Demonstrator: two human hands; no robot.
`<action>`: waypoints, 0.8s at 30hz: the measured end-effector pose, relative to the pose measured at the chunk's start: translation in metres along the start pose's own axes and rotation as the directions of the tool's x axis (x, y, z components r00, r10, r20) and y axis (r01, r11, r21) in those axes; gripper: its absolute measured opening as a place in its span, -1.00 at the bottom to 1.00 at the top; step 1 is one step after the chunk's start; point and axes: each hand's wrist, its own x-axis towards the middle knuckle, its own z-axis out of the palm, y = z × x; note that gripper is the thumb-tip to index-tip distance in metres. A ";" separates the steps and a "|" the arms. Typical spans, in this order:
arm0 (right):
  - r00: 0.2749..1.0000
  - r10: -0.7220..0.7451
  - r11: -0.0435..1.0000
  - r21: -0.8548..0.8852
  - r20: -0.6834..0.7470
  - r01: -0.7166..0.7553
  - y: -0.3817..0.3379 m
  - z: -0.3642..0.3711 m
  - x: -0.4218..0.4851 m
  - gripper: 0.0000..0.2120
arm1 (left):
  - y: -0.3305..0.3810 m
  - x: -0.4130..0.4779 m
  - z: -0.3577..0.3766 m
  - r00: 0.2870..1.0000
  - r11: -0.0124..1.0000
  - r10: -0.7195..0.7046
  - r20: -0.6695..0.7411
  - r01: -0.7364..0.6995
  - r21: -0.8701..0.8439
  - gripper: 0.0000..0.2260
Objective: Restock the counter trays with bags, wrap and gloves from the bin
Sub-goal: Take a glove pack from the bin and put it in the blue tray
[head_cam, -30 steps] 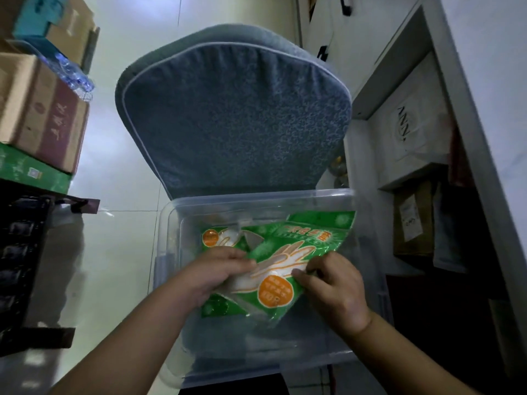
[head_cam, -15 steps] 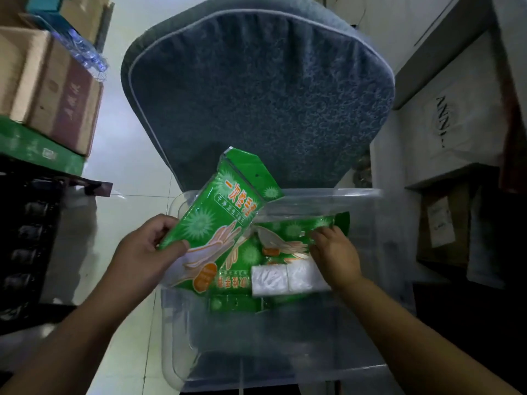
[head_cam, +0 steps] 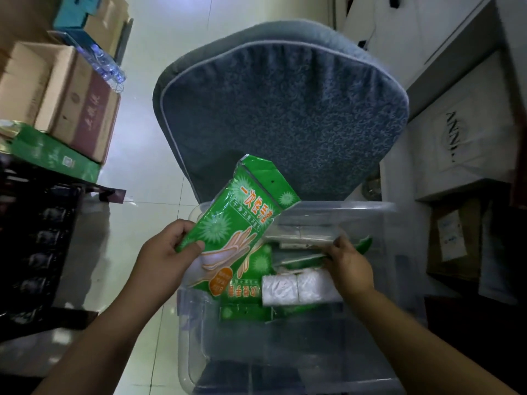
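Head view, starting at the far left: a stack of cardboard boxes (head_cam: pixel 57 101) sits on a green carton (head_cam: pixel 54 159), with a pack of water bottles (head_cam: pixel 105 67) just behind and a dark rack (head_cam: pixel 34 238) below them. Next comes the left hand (head_cam: pixel 165 252), raised over the near left corner of the clear bin (head_cam: pixel 342 208). Its thumb and curled fingers pinch the lower left edge of a green glove packet (head_cam: pixel 239 220), which is tilted with its top end up and to the right, lifted clear of the bin's contents. Behind it rises the blue chair back (head_cam: pixel 285 115), with the bin's far rim against it. Inside the bin, under the raised packet, lie more green packets (head_cam: pixel 245 292), and just right of them two white wrapped rolls (head_cam: pixel 299 287) side by side. The right hand (head_cam: pixel 349 263) is down inside the bin, beyond the rolls, its fingers bent onto the edge of some flat packets there; a green corner shows past its knuckles, but whether the fingers pinch anything cannot be told. Farther right stands a white shelf unit holding a white box (head_cam: pixel 462 138) with dark lettering and, below it, a brown carton (head_cam: pixel 453 238).
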 end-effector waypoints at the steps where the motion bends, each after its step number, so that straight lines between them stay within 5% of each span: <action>1: 0.999 -0.029 0.999 0.024 -0.015 0.029 -0.005 -0.014 -0.010 -0.89 | 0.006 -0.001 -0.001 1.000 1.000 0.007 0.006 -0.007 -0.015 -0.80; 8: 0.972 -0.200 0.979 -0.001 -0.124 0.202 -0.062 -0.134 -0.084 -0.93 | 0.066 -0.020 -0.005 0.986 0.994 0.047 0.160 -0.030 -0.104 -0.85; 12: 0.942 -0.287 0.956 -0.110 -0.173 0.271 -0.104 -0.197 -0.124 -0.89 | 0.104 -0.045 0.006 0.922 0.981 0.187 0.340 -0.157 -0.114 -0.75; 15: 0.938 -0.241 0.967 -0.142 -0.251 0.210 -0.121 -0.228 -0.149 -0.79 | 0.132 -0.071 0.018 0.809 0.955 0.297 0.508 -0.249 -0.162 -0.78; 20: 0.917 -0.096 0.989 -0.144 -0.386 0.043 -0.120 -0.260 -0.194 -0.79 | 0.170 -0.110 0.031 0.641 0.945 0.327 0.694 -0.198 -0.262 -0.94; 24: 0.880 0.007 0.988 -0.134 -0.474 -0.079 -0.107 -0.275 -0.236 -0.79 | 0.197 -0.140 0.049 0.552 0.902 0.389 0.738 -0.391 -0.183 -0.67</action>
